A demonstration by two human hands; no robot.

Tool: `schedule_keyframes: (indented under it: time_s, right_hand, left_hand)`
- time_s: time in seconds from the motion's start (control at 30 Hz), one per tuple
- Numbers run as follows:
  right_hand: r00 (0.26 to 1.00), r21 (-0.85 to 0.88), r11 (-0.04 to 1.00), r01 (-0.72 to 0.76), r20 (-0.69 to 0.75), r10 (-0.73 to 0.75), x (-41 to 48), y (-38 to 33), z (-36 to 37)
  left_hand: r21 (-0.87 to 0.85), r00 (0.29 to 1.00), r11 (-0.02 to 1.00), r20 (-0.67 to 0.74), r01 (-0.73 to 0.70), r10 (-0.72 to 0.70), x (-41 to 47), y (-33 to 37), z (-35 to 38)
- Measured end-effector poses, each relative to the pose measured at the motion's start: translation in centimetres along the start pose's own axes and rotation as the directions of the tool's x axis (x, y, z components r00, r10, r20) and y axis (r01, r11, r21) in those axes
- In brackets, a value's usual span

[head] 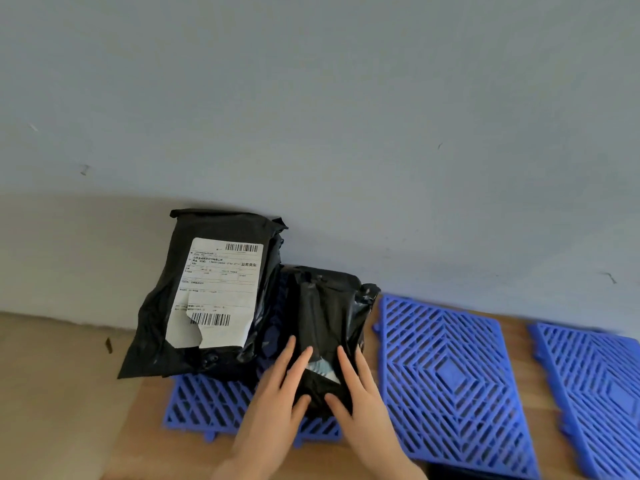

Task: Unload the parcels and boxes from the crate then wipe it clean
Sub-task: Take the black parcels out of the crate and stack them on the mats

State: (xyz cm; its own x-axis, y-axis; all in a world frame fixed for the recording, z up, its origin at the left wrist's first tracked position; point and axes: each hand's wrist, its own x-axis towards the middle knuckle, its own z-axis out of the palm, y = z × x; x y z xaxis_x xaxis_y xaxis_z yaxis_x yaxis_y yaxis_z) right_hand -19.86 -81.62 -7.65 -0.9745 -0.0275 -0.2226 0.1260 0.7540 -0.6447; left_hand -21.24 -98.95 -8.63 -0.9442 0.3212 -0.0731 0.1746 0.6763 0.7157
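Left hand [277,400], right hand [360,403] press small black parcel [322,313] on blue grid panel [207,400].

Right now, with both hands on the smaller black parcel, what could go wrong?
1. The labelled parcel overhangs the blue grid panel and seems to lie against the smaller parcel; shifting that one might let it slide off.
2. The left hand and right hand lie flat on glossy film, so the parcel may slip.
3. The label is torn at its lower edge and could rip further.
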Motion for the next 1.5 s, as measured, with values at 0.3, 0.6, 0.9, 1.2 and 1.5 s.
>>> schedule_keyframes:
  time_s: [0.3, 0.6, 0.9, 1.2, 1.5]
  right_hand:
    - [0.997, -0.052, 0.999, -0.016, -0.075, 0.012, 4.5, 0.5, -1.1]
    - [0.993, -0.144, 0.984, -0.104, -0.063, 0.096, 5.8, 0.0, -2.9]
    - [0.986, -0.081, 0.996, -0.033, -0.166, 0.020, 0.3, -1.3, -10.1]
    - [0.901, -0.035, 0.990, 0.140, -0.410, -0.142, -12.8, -0.1, -19.6]
    - [0.824, -0.153, 0.988, 0.014, -0.557, -0.098, -29.0, 10.7, -26.9]
  left_hand:
    - [0.096, 0.998, 0.995, -0.039, -0.037, 0.041, 5.1, 0.3, 0.1]
    - [0.130, 0.999, 0.991, -0.053, 0.014, -0.007, 6.8, 2.0, -0.7]
    - [0.115, 0.975, 0.988, -0.181, -0.108, 0.127, 3.5, 8.7, -2.4]
    - [-0.030, 0.919, 0.940, -0.225, -0.340, 0.325, -1.4, 22.6, 1.2]
    - [-0.101, 0.864, 0.870, -0.221, -0.482, 0.453, -8.3, 35.3, 9.5]
